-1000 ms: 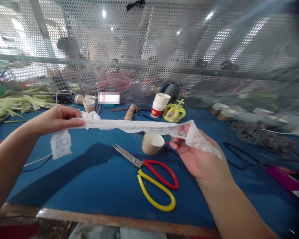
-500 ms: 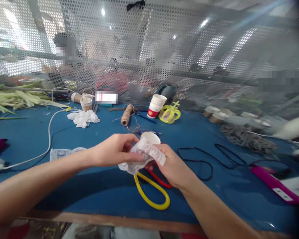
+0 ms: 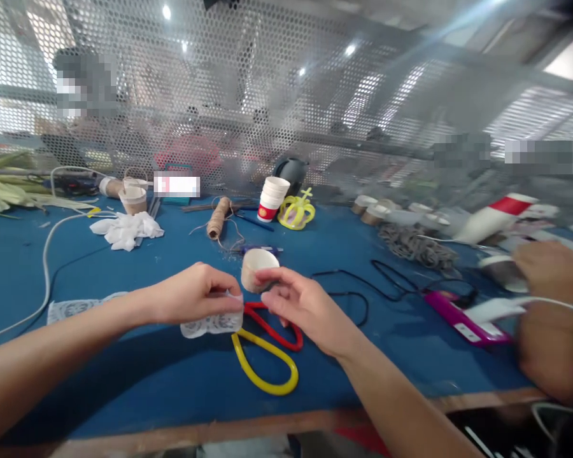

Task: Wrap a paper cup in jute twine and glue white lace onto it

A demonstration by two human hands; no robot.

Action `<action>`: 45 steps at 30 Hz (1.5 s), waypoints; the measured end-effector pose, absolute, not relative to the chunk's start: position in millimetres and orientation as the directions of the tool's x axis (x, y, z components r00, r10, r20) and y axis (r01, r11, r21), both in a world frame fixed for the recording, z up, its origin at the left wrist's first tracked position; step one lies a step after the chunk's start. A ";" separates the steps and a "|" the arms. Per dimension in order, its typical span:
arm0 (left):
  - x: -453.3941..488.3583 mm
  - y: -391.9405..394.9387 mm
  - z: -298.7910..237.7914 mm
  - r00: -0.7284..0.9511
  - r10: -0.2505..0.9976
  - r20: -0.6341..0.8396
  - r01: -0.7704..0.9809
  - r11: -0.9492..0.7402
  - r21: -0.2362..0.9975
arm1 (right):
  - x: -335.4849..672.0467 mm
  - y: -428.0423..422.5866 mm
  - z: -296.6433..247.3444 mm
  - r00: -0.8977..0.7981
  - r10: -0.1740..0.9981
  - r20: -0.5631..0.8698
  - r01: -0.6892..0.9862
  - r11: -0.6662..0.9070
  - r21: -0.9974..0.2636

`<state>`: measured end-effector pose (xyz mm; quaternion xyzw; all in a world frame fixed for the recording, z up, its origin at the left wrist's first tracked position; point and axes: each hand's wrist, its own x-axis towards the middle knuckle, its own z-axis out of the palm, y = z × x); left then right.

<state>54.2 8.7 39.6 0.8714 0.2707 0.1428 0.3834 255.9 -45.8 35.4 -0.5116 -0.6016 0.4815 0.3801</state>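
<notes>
A beige round cup [image 3: 249,272] stood on the far side of red-and-yellow loop-handled scissors [image 3: 279,389], right of white lace [image 3: 214,323]

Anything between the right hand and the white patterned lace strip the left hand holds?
Nothing visible stands between the right hand and the white lace strip; the red scissors handle lies on the blue tabletop below.

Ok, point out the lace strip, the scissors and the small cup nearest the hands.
Lace strip [image 3: 212,325]: head view, on the stretch just below the left hand [image 3: 197,296].
Scissors [image 3: 281,388]: head view, on the yellow handle's rounded end.
Small cup [image 3: 249,275]: head view, on its tan outer wall.
</notes>
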 end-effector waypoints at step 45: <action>9.5 5.6 50.9 0.733 0.676 -0.072 0.260 -0.181 0.948 | 229.1 -41.9 51.6 -0.258 0.957 0.132 0.426 0.236 -0.873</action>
